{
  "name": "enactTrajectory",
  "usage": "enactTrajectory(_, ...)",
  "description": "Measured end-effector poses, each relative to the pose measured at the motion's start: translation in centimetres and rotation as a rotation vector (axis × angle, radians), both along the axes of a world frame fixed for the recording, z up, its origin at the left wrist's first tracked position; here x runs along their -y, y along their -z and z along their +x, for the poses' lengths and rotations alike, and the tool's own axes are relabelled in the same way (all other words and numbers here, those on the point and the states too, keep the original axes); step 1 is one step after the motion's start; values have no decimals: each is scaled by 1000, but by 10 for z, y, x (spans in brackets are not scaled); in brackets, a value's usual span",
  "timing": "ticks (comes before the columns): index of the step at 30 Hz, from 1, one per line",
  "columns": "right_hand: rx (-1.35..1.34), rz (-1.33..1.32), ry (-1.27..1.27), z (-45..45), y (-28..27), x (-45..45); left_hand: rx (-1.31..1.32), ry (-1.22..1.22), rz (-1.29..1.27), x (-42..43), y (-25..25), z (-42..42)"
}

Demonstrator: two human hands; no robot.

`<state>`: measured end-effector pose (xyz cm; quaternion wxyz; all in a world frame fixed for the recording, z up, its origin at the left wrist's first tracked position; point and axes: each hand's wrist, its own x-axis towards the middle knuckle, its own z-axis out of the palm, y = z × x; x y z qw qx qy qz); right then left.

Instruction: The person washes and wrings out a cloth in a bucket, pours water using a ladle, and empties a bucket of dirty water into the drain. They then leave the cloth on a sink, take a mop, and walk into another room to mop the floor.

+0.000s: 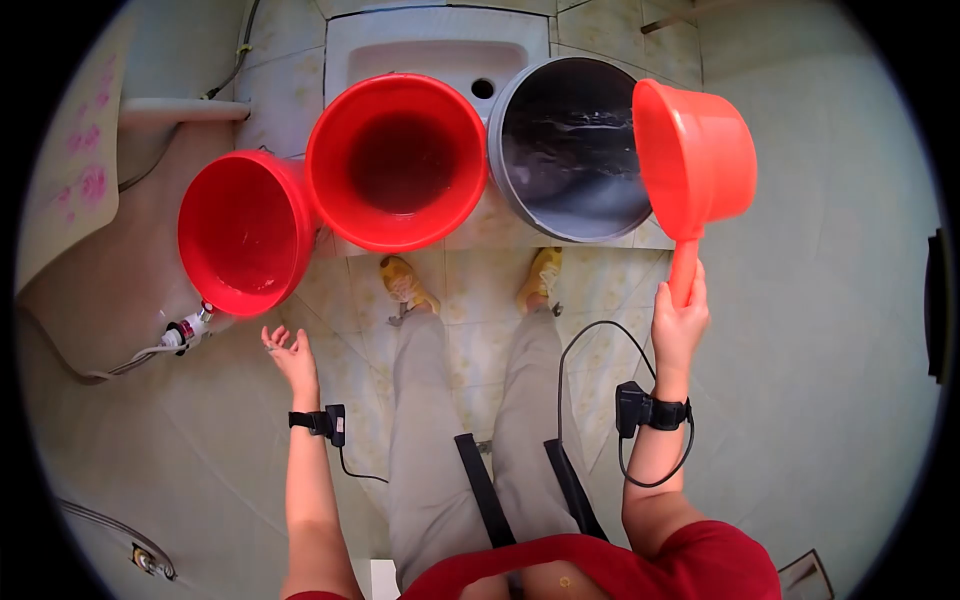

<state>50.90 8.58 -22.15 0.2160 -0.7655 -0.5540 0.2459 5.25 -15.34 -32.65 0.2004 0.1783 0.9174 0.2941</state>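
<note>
My right hand (679,330) grips the handle of a red plastic dipper (712,150). The dipper is tilted on its side, its mouth facing left, at the right rim of a grey bucket (508,190). Water with ripples shows inside that bucket. Beside it stands a red bucket (330,205) with dark liquid at its bottom. Farther left, a second red bucket (240,235) leans to one side; no liquid can be made out in it. Below this leaning bucket hangs my left hand (291,355), fingers loosely spread, holding nothing.
A white squat toilet (435,30) with a drain hole lies behind the buckets on a raised tiled step (490,228). A tap with a hose (187,330) sits at the left wall. A white pipe (185,111) and a flower-patterned sheet (75,170) are at upper left.
</note>
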Motion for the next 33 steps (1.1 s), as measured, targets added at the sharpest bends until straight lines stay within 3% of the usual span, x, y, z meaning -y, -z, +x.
enactTrajectory(2, 80, -35, -4, -7, 7, 1, -8, 18, -6, -2, 1, 2)
enactTrajectory(4, 334, 78, -97, -9, 23, 6, -12, 46, -6, -2, 3, 6)
enactTrajectory(8, 292, 164, -204, -32, 37, 17, -7, 58, -9, 14, 10, 5)
enactTrajectory(10, -384, -42, -160, -61, 34, 25, -23, 48, -11, 26, 15, 3)
enactTrajectory(11, -396, -44, -179, -84, 27, 24, -26, 41, -11, 31, 16, 0)
enactTrajectory(13, -915, -414, -215, -140, 11, 27, -26, -3, -8, 43, 20, -6)
enactTrajectory(15, -1031, -493, -363, -197, 22, 37, 23, -34, -12, 56, 26, -11)
enactTrajectory(16, -991, -465, -476, -228, 40, 42, 33, -50, -14, 62, 29, -12)
enactTrajectory(19, -672, -44, -789, -348, 91, 85, 65, -48, -14, 104, 66, -57)
enactTrajectory(20, -671, -47, -800, -370, 101, 87, 74, -59, -22, 110, 70, -57)
enactTrajectory(22, -222, 102, -1001, -402, 116, 88, 108, -91, -31, 118, 73, -50)
enactTrajectory(26, 56, 169, -1057, -439, 163, 101, 161, -121, -21, 141, 89, -59)
enactTrajectory(33, 143, -30, -1049, -461, 191, 122, 208, -157, -47, 161, 99, -62)
